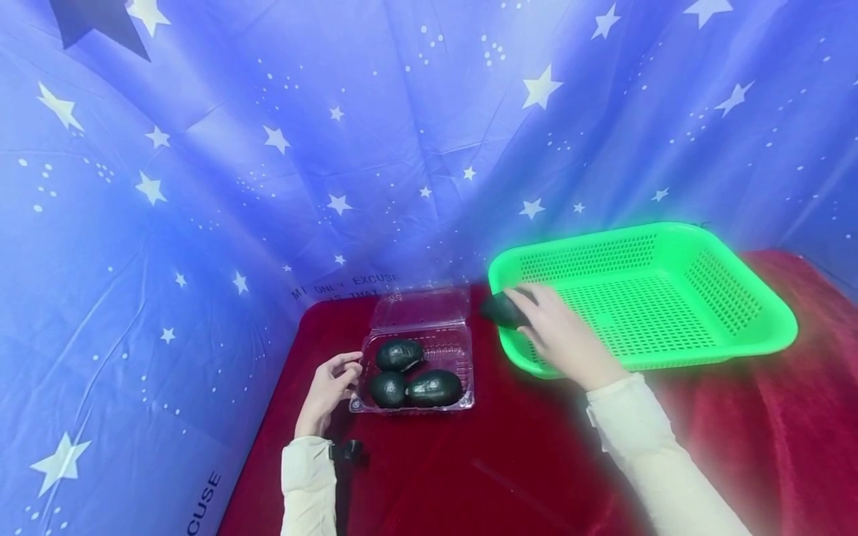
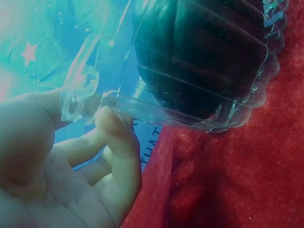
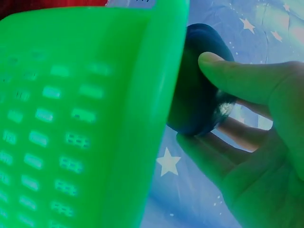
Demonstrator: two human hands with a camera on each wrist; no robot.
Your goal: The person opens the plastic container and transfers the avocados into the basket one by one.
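My right hand point(image 1: 561, 336) grips a dark, shiny avocado point(image 1: 500, 310) at the left rim of the green basket point(image 1: 774, 331). In the right wrist view, thumb and fingers hold opposite sides of that avocado point(image 3: 202, 90), and the basket wall hides part of it. Three more avocados lie in a clear plastic clamshell container point(image 1: 462, 353), whose lid point(image 1: 418, 307) stands open at the back: one avocado point(image 1: 400, 355) behind two others. My left hand point(image 1: 330, 388) pinches the container's left edge, with the thumb at its rim in the left wrist view.
A red cloth point(image 1: 429, 473) covers the table. The slotted basket stands to the right of the container, with a strip of cloth between them. Close behind hangs a blue star-printed curtain point(image 1: 389, 164), which also runs along the table's left side.
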